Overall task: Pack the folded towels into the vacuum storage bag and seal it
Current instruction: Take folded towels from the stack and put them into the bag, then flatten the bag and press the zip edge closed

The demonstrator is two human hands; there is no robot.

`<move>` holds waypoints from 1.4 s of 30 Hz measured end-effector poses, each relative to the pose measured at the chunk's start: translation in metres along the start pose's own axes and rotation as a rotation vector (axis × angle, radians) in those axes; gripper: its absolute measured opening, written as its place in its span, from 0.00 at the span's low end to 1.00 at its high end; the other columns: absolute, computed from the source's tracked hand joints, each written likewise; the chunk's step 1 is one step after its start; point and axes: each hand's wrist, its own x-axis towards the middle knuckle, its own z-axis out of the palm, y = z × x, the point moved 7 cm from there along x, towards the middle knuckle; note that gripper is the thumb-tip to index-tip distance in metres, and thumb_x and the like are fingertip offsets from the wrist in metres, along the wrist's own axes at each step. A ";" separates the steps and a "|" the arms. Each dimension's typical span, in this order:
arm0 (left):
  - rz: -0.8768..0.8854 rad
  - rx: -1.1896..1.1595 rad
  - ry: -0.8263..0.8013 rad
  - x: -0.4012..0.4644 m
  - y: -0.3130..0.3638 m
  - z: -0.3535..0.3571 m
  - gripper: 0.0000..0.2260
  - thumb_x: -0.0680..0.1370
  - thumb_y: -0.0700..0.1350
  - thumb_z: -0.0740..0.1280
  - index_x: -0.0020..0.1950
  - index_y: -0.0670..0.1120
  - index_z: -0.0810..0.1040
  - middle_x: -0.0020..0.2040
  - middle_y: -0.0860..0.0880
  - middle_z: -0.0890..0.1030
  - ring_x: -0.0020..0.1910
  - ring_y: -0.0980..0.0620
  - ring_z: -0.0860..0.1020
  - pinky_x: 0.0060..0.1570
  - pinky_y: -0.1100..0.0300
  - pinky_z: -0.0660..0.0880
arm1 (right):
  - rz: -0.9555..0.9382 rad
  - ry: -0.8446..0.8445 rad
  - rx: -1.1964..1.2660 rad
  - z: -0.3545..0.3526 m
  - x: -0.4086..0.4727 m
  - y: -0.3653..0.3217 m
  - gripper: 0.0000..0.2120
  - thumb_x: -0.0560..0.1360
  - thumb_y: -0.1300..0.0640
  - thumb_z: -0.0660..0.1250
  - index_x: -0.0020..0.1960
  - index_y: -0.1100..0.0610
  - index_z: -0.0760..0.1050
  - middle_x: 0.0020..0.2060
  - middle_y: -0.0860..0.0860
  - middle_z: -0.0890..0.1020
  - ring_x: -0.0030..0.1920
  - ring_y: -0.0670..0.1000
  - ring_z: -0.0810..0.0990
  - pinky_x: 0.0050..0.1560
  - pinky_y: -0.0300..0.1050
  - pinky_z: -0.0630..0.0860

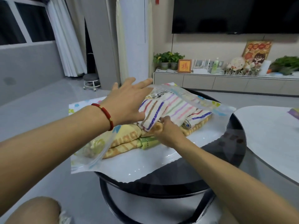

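Nearest, the right hand (pixel 167 130) is pinched on the near edge of the striped white folded towel (pixel 171 109), so it's closest. That towel is angled away up-right, half under the clear printed vacuum bag's (pixel 223 109) raised flap, lifted by the flat-fingered left hand (pixel 127 101) beyond.

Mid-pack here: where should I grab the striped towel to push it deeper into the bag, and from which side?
Probably at the near folded edge of the striped towel, coming from the person's side. That thick fold sticks out of the vacuum bag mouth, where the right hand already pinches it. The left hand holds the clear top flap up, so the far end sits under plastic.
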 end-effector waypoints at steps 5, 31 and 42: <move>0.132 -0.160 -0.063 -0.002 0.020 0.020 0.37 0.71 0.56 0.68 0.78 0.56 0.60 0.82 0.56 0.52 0.78 0.45 0.57 0.71 0.41 0.64 | -0.134 -0.151 -0.125 0.045 -0.014 -0.009 0.40 0.74 0.61 0.68 0.81 0.60 0.53 0.75 0.62 0.64 0.75 0.65 0.65 0.75 0.58 0.65; 0.050 -0.603 0.174 -0.035 0.056 0.125 0.38 0.72 0.55 0.69 0.79 0.60 0.56 0.81 0.63 0.48 0.80 0.55 0.49 0.78 0.44 0.51 | 0.011 -0.058 -0.572 -0.049 0.019 0.153 0.25 0.84 0.45 0.56 0.76 0.58 0.64 0.71 0.61 0.71 0.72 0.61 0.67 0.73 0.57 0.65; 0.068 -0.641 0.010 -0.030 0.000 0.193 0.36 0.73 0.55 0.73 0.77 0.62 0.60 0.80 0.60 0.54 0.80 0.57 0.46 0.77 0.38 0.49 | 0.010 -0.084 -0.720 -0.020 -0.078 0.126 0.34 0.84 0.40 0.50 0.81 0.62 0.53 0.75 0.68 0.63 0.74 0.67 0.63 0.74 0.59 0.65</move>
